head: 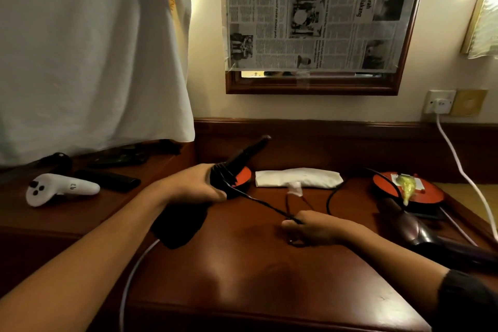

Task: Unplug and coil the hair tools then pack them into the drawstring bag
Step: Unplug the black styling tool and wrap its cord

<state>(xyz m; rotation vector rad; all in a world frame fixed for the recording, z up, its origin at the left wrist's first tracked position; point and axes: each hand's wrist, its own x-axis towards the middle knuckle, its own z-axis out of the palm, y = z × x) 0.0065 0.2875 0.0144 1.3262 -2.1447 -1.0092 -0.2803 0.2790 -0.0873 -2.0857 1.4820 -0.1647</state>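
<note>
My left hand (194,186) grips a black curling wand (244,155) that points up and to the right, with several turns of its black cord (264,201) wound around the handle. That cord runs taut down to my right hand (310,228), which pinches it just above the desk. Under my left wrist lies a black drawstring bag (179,226). A dark maroon hair dryer (415,226) rests on the desk at the right, beyond my right forearm. Another black cable loops behind my right hand.
The dark wooden desk (242,272) also holds a folded white cloth (299,177), two red discs (409,188), a white game controller (60,188) and black remotes at left. A white cable (458,164) hangs from the wall socket (440,102). White fabric hangs at left.
</note>
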